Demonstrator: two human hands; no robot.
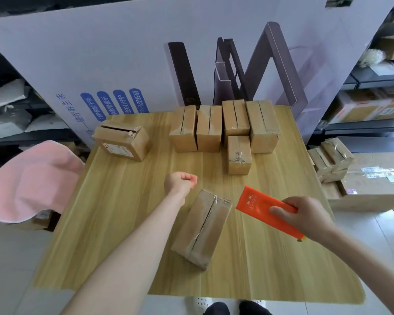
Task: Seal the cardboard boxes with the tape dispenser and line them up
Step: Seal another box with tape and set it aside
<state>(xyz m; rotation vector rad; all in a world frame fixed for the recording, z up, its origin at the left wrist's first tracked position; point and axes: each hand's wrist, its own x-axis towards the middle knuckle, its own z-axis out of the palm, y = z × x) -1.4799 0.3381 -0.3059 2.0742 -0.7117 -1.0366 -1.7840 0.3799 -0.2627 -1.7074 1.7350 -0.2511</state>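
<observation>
A wooden surface point(123, 201) is seen from above, w/ several cardboard boxes on it. Nearest the person, one long box point(201, 228) lies flat and angled, approx. centre-front; its top seam looks split, w/ torn tape along it.

The right hand point(305, 218) is closed around an orange flat item point(263, 209) w/ pale lettering, held just right of that box, above the surface; thumb on top, fingers wrapped beneath. Whether this is the tape dispenser cannot be told. The left hand point(180, 181) is curled into a loose fist, nothing visible in its grip, hovering beyond the far end of the long box, apart from it.

At the back edge, a row of four upright boxes point(223, 126) is lined up side by side, touching or nearly so. A smaller box point(239, 154) stands in front of the row, between its 3rd and 4th boxes, crumpled tape on its face. A separate box point(122, 140) w/ a label sits at back left, well apart from the row, flap partly raised.

A pink cloth point(30, 178) is draped left of the surface. More boxes point(332, 159) are stacked on the right, off the surface. A large printed carton point(146, 53) stands behind.
</observation>
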